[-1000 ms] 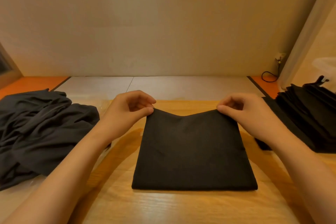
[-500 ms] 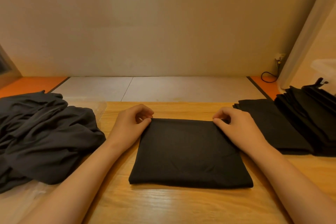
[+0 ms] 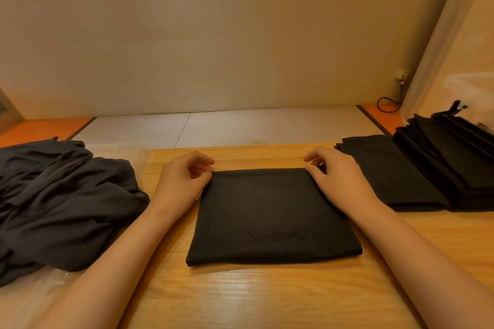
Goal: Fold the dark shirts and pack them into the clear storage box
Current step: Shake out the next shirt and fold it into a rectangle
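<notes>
L hand point(image 3: 184, 181), centre-left of frame: fingers curled in, thumb and forefinger tips pinched on far-left corner of the folded shirt point(image 3: 272, 216). Nothing else in its grip. R hand point(image 3: 339, 179), centre-right, mirrored it: fingers curled, thumb and forefinger nipped on far-right corner. Both wrists lay low, forearms running in from the bottom corners of frame.

Shirt lay flat on the wooden table point(image 3: 240, 296), mid-frame, a neat dark rectangle. Far edge was straight between the two pinches, near edge a rounded fold. No sleeves or hem showing.

Step in hand, my reading: last fold of this shirt down and being squared up at the far edge. Fold looked done bar a smoothing.

Outward, L side of frame: unfolded pile point(image 3: 61, 203) of dark shirts, crumpled, sitting on some clear plastic, close to L forearm. R side: folded stack point(image 3: 427, 168), dark, many layers, just beside R hand but not touching the shirt.

Clear storage box: couldn't place it for certain. A pale translucent shape point(image 3: 470, 91) sat behind the stack at upper right; poss. the box, too blurred to say.

Next move, as I judge: let go the corners, slide both hands under, carry the shirt R without it sagging open, then take the next from the L pile.
</notes>
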Demonstrator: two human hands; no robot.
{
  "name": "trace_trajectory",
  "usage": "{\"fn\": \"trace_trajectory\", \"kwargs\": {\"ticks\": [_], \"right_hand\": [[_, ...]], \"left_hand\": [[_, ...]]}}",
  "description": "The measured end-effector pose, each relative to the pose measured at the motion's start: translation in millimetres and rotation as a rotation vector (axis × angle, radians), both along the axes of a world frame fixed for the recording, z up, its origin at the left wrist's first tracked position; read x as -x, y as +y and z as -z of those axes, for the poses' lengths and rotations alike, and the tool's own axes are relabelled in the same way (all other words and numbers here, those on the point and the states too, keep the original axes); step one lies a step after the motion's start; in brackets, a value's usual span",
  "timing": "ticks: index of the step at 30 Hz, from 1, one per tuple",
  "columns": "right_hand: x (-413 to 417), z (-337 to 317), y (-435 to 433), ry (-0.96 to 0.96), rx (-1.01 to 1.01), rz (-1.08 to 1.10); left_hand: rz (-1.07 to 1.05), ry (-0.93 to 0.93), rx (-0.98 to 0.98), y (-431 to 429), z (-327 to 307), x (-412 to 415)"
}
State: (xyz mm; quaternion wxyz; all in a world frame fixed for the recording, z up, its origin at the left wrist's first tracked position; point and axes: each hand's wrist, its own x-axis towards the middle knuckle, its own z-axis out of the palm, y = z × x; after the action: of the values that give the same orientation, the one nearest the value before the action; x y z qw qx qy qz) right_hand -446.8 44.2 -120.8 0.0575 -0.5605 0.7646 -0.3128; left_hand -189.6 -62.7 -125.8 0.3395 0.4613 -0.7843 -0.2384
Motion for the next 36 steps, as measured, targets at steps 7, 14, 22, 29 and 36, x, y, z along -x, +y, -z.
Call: {"fn": "trace_trajectory", "kwargs": {"ticks": [7,14,22,29,36], "right_hand": [[-29,-26,10,0.240,0.120,-0.032],[-77,2,12,0.346,-0.298,-0.266],[-72,6,10,0.304,-0.360,-0.231],[-34,4,12,0.256,-0.437,-0.054],[-39,-11,24,0.338,-0.309,0.022]], "left_hand": [[0.033,-0.367,0.074,17,-12,12],[0.276,-0.697,0.092,47,2,35],[0.228,-0.659,0.080,43,6,30],[0.112,-0.680,-0.043,28,5,12],[0.064,-0.588,0.045,37,-11,7]]}}
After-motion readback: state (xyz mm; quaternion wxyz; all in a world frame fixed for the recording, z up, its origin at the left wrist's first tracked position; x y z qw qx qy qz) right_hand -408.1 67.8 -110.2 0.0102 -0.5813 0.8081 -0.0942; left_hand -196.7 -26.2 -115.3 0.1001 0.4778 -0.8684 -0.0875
